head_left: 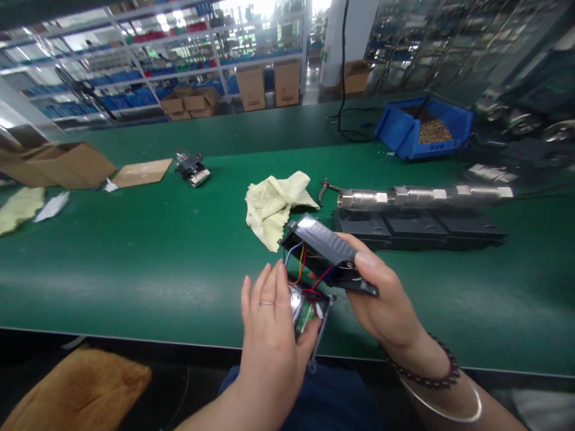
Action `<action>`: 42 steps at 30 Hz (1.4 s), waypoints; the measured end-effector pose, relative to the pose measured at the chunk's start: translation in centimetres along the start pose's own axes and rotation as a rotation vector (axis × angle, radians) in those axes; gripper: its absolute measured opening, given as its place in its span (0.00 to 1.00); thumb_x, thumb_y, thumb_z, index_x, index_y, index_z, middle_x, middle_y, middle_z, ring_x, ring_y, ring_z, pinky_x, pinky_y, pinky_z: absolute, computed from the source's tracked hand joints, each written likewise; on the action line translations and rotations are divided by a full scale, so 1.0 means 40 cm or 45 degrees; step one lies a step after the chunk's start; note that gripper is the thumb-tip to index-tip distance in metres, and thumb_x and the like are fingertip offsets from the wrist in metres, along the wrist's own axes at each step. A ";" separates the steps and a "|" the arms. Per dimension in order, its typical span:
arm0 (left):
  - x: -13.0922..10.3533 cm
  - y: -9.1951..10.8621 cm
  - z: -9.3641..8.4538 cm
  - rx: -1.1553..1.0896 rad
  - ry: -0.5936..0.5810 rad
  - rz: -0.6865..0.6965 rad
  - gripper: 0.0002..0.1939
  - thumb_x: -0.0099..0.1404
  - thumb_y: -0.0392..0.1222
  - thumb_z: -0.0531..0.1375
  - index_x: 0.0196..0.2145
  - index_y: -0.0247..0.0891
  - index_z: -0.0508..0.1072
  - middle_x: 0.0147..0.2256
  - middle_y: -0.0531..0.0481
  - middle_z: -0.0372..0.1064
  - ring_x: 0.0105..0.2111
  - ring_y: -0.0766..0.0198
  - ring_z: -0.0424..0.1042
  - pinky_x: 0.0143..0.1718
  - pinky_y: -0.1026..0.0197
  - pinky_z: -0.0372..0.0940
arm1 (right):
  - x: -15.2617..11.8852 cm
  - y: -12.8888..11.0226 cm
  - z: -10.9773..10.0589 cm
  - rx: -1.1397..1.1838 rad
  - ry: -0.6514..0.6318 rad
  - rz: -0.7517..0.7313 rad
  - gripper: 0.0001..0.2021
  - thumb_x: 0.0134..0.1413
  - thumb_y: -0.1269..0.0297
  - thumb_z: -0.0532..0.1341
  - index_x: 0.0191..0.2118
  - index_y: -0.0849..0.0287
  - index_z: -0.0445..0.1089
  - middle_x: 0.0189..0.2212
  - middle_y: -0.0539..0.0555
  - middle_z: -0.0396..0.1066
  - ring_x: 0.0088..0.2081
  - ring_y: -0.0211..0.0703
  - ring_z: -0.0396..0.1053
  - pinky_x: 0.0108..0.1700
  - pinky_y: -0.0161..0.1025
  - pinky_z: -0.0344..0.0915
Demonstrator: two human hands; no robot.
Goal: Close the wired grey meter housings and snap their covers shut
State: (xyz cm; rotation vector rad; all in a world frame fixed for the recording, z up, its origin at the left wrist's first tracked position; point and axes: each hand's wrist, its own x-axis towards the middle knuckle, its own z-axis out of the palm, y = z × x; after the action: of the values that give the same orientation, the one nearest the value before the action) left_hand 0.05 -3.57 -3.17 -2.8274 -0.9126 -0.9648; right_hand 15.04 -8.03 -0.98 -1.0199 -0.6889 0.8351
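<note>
My right hand [381, 293] grips a dark grey plastic housing [326, 242], tilted above the table. Red, yellow and blue wires [300, 263] run from it down to a second housing part [330, 305] with a green circuit board [306, 316] and a silvery piece inside. Around that lower part is my left hand [274, 311], its thumb on the near right side and its fingers along the left. Behind the housing lies a crumpled pale yellow cloth [278, 200]. Pliers [326, 188] rest just right of the cloth.
Dark boxes with metal cylinders [417, 224] stand in a row at right. Behind them sits a blue bin [399, 131] of small brass-coloured parts. A small device [192, 167], cardboard sheet [142, 172] and carton [72, 164] are at left. A black cable [344, 72] hangs at the back.
</note>
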 end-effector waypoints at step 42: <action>-0.092 -0.010 0.052 -0.392 0.401 -0.376 0.35 0.64 0.58 0.58 0.57 0.29 0.55 0.47 0.32 0.66 0.50 0.47 0.68 0.52 0.40 0.64 | -0.115 -0.001 0.037 -1.294 -0.199 -0.472 0.20 0.57 0.61 0.56 0.55 0.55 0.63 0.59 0.60 0.56 0.58 0.57 0.58 0.57 0.54 0.59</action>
State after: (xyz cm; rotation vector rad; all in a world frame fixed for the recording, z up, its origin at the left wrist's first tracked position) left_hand -1.37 -4.75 -7.00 -2.6881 -1.2534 -1.6611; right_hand 11.49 -11.31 -0.91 -1.6549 -1.4547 0.1933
